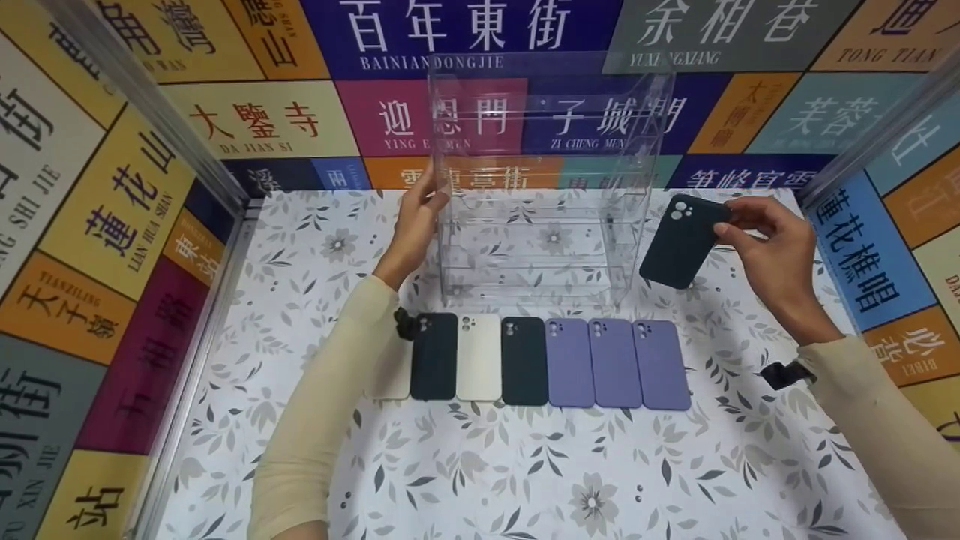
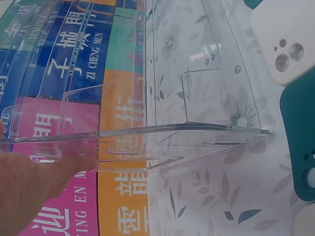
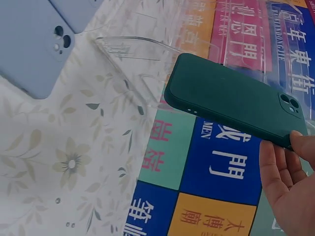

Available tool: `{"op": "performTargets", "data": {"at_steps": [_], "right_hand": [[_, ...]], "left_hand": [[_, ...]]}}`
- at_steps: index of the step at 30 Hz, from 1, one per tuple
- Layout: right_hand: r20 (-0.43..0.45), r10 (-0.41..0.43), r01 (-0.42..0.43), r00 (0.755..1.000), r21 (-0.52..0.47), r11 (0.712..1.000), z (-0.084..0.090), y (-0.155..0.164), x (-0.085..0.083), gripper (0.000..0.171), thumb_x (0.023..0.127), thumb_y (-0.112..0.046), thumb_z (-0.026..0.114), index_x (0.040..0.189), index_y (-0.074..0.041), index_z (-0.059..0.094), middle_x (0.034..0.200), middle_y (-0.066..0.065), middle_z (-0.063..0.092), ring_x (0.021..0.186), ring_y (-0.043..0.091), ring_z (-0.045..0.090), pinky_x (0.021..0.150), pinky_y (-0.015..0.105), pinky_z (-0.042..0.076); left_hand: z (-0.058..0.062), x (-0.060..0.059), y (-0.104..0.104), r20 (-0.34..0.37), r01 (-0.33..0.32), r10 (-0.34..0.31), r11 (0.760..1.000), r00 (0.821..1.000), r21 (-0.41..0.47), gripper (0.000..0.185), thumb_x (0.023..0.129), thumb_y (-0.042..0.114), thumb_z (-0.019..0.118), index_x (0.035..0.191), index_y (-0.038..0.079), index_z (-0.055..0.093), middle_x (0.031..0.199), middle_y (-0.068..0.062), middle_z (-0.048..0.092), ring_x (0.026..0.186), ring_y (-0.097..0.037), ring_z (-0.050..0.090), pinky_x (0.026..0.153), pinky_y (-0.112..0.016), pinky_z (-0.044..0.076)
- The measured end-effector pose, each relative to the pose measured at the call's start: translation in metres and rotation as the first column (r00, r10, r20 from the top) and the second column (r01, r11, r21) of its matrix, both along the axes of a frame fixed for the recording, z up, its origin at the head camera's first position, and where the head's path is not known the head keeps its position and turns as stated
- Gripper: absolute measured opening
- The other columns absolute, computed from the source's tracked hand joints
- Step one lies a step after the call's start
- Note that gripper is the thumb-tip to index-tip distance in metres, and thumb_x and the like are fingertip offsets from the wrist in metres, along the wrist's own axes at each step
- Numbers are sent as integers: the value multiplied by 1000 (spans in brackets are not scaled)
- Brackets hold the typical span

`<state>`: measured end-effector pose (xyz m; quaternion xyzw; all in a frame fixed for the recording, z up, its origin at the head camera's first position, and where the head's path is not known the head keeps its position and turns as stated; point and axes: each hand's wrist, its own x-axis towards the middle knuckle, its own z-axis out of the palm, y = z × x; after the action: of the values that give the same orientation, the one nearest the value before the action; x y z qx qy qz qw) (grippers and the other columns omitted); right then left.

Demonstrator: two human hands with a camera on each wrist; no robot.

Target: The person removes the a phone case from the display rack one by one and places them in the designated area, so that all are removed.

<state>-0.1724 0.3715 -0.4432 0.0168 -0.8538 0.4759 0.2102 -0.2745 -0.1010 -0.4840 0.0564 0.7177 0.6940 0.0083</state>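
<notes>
Item: dark green phone case (image 1: 684, 241), pinched at its camera end by the right hand (image 1: 772, 251), held in the air just right of the clear acrylic rack (image 1: 544, 187), above the table (image 1: 525, 480).
Left hand (image 1: 416, 225): fingers laid against the rack's left wall; grip hard to make out through the plastic.
Row on the table before the rack: dark case (image 1: 433, 356), white case (image 1: 478, 357), dark case (image 1: 524, 361), three lilac cases (image 1: 615, 363); a further pale case is mostly hidden behind the left sleeve (image 1: 330, 405).
Open floral surface in front of the row; printed walls close both sides.
</notes>
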Motion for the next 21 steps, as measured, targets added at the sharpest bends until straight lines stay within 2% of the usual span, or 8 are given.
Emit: {"op": "performTargets", "data": {"at_steps": [5,11,16,21], "right_hand": [[6,-13,13,1000,4,1000,-11,11,7,29,101,4,77,129,3,75,108,-2,73,94,7,72,83,12,57],[4,-3,3,1000,0,1000,-23,21,16,29,99,6,78,128,4,76,102,-2,73,90,4,72,81,12,57],[34,-12,12,999,-7,1000,-34,29,23,29,98,7,79,127,6,76,99,-5,72,88,3,72,80,13,58],[76,-30,30,997,-9,999,-45,36,31,30,98,8,78,127,7,75,99,-6,73,87,1,73,80,13,59]], "left_hand": [[0,-1,0,-1,5,-5,1000,1000,6,65,115,20,53,176,25,29,162,-16,53,150,-37,53,112,-50,49],[-1,-1,0,-17,2,-2,1000,1000,3,66,114,17,52,176,22,28,158,-16,54,146,-28,54,117,-50,46],[-1,-1,0,-16,-3,3,1000,1000,-3,66,114,18,52,176,24,29,154,-16,56,141,-27,57,112,-49,48],[-1,-1,0,-10,1,-1,1000,1000,-9,66,114,20,53,176,25,29,158,-14,55,145,-28,53,112,-52,49]]}}
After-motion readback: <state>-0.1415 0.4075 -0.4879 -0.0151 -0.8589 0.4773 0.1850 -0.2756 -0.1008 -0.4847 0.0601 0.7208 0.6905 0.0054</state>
